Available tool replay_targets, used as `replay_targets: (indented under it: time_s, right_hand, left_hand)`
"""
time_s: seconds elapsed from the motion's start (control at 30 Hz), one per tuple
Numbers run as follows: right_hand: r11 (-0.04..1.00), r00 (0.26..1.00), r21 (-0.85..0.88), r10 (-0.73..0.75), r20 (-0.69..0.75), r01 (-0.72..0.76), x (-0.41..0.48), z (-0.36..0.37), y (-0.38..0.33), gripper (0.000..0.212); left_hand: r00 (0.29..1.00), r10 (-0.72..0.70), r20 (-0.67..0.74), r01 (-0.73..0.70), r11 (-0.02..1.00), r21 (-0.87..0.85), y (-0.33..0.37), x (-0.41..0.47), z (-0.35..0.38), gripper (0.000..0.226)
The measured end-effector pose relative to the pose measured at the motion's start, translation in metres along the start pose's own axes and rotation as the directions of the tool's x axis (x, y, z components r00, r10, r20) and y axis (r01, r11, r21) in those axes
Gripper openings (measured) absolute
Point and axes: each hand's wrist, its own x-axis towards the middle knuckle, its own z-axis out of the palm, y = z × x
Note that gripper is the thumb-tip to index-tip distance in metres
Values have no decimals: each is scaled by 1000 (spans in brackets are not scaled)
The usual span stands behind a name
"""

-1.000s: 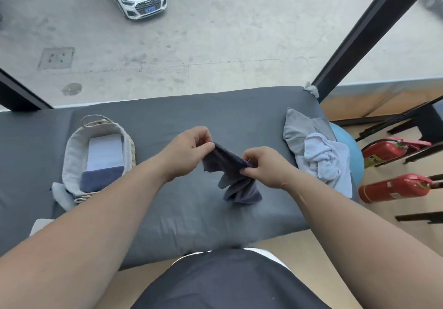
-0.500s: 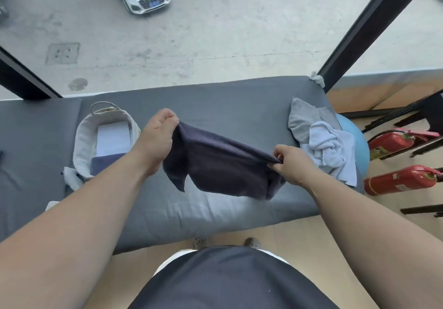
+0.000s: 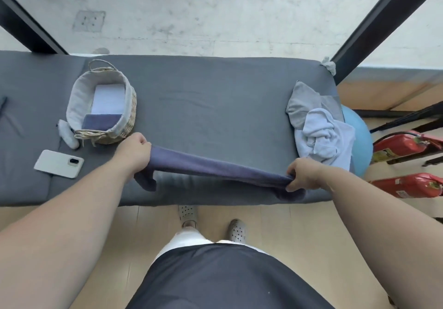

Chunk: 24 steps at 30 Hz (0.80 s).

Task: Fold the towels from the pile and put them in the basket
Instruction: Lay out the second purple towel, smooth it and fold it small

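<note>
towel (image 3: 215,168), dark blue, is hanging stretched between both hands above the near part of the tabletop (image 3: 203,97). whether its middle is touching the surface cannot be told. left hand (image 3: 134,153) is gripping the left end with curled fingers, just near and right of the basket (image 3: 130,117); a loose corner is drooping below this hand. right hand (image 3: 303,175) is pinching the bunched right end, and a fold is sagging beneath it at the near edge of the tabletop.

the basket is standing on the left part of the tabletop. it is holding a folded white cloth (image 3: 107,100) on its far side and a folded blue cloth (image 3: 100,121) on its near side. the pile (image 3: 321,136) is lying at the right end of the tabletop: a crumpled light blue piece is resting on a grey piece (image 3: 304,97).

a phone (image 3: 58,163) is lying face down left of the left hand. a blue ball (image 3: 358,138) and two red fire extinguishers (image 3: 407,145) are lying on the floor right of the tabletop.
</note>
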Motion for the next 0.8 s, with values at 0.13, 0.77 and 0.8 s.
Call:
replay_targets:
  time_s: [0.13, 0.77, 0.8]
  right_hand:
    - [980, 993, 195, 27, 111, -49, 0, -14, 9, 23]
    - [973, 864, 150, 227, -450, -177, 233, -34, -27, 22]
    - [972, 866, 147, 229, -445, -182, 248, -35, -27, 22]
  left_hand:
    - [998, -58, -40, 57, 998, -10, -20, 2, 3, 16]
    - [999, 50, 23, -54, 973, 224, -23, 201, 114, 15]
    - [998, 63, 27, -68, 968, 241, -23, 215, 121, 15]
